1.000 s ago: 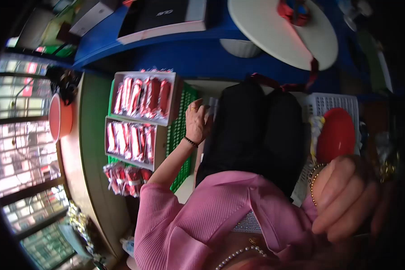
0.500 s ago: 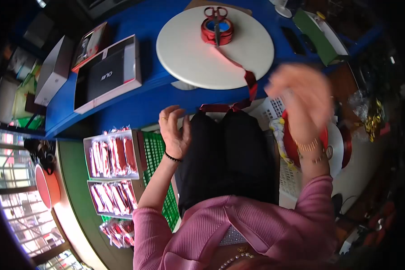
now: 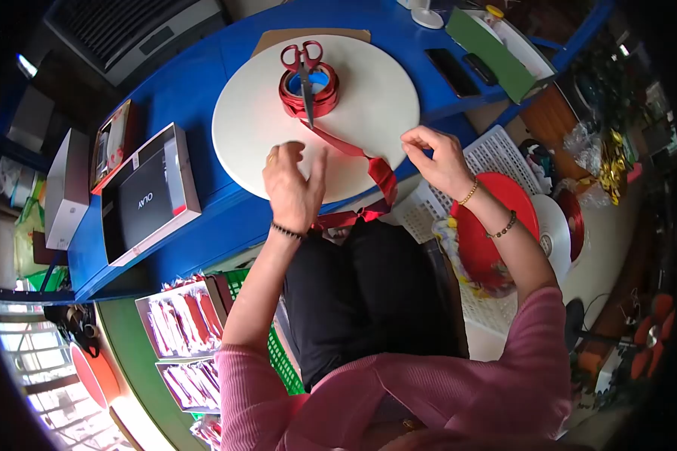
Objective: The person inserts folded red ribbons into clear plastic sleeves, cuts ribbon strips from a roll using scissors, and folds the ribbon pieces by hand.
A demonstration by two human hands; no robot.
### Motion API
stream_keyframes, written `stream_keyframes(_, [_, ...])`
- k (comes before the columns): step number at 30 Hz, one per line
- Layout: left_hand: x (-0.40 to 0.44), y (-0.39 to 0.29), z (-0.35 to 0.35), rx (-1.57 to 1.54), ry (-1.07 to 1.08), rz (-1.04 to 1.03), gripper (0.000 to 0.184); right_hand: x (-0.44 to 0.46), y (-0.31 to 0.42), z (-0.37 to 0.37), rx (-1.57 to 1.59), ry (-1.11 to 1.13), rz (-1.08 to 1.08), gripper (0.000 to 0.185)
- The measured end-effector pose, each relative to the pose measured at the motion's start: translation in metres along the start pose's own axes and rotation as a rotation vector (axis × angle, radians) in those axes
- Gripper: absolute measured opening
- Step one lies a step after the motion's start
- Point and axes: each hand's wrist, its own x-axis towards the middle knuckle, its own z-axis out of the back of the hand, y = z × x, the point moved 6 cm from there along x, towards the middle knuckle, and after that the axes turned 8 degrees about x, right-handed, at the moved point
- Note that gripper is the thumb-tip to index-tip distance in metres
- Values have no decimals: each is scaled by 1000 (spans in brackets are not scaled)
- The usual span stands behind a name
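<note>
A roll of red ribbon (image 3: 326,102) sits on the round white board (image 3: 241,143), with red-handled scissors (image 3: 307,86) resting across it. The loose ribbon (image 3: 382,176) runs over the board, drops past its edge and ends in bow-like folds (image 3: 357,216) at my knees. My left hand (image 3: 289,188) hovers over the board's near edge, thumb and fingers apart, holding nothing that I can see. To the right of the board, my right hand (image 3: 442,161) is raised, fingers curved and thumb apart from them, with nothing visible in it.
On the blue table (image 3: 203,83) lie an open box with a black insert (image 3: 150,199), a phone (image 3: 451,73) and a green box (image 3: 493,56). Boxes of packed red-and-white items (image 3: 180,323) stand low on the left. White baskets (image 3: 504,158) and a red round piece (image 3: 496,225) are at the right.
My right hand has moved left and slowed from a blur. My left hand has risen over the board's near edge. The view has shifted, so the board appears lower and farther left.
</note>
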Motion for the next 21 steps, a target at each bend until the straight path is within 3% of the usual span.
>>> stream_keyframes(2, [15,6,-19,57,63,67,46,23,8,-9,1,28,69,8])
stream_keyframes(4, [23,17,-37,121,129,100,52,56,27,-18,-188,8,317,8])
stream_keyframes(5, [25,16,-38,153,35,9,50,76,35,-24,-232,2,382,8])
stream_keyframes(11, [28,21,-49,161,159,103,51,181,38,-92,-557,233,688,15])
stream_keyframes(15, [35,28,-57,285,237,106,35,216,29,-131,-904,510,611,13])
stream_keyframes(21, [40,47,-46,129,264,132,16,233,14,-142,-970,613,617,12])
